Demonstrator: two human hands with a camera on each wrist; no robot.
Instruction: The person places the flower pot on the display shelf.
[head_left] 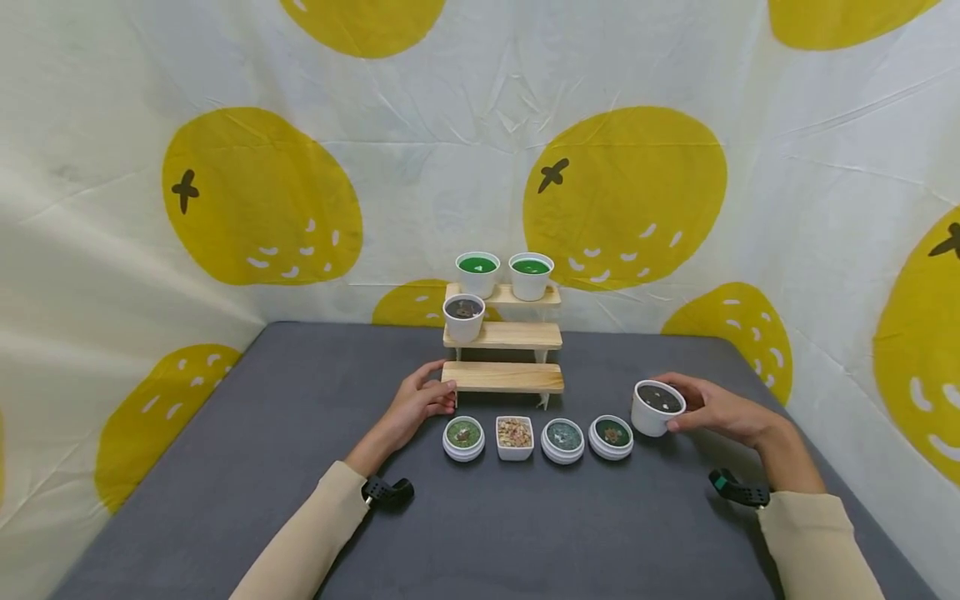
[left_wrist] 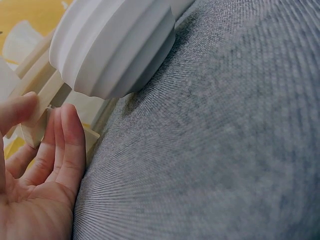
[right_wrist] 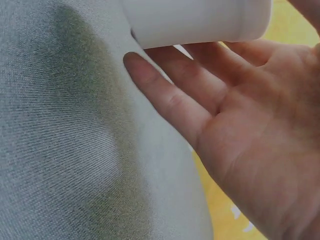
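Observation:
My left hand holds the left end of the lowest step of a three-step wooden stand. In the left wrist view the thumb lies on the board's edge and the fingers reach around its leg. My right hand grips a white cup with dark contents between thumb and fingers, right of the row of small dishes. Whether this cup touches the table, I cannot tell. The right wrist view shows the cup's plain side above the fingers. A similar cup with dark contents stands at the left of the middle step.
Two white cups with green contents, the left one and right one, stand on the top step. Before the stand sit a green-filled round dish, a square dish of beige bits and two more round dishes. A lemon-print curtain hangs behind.

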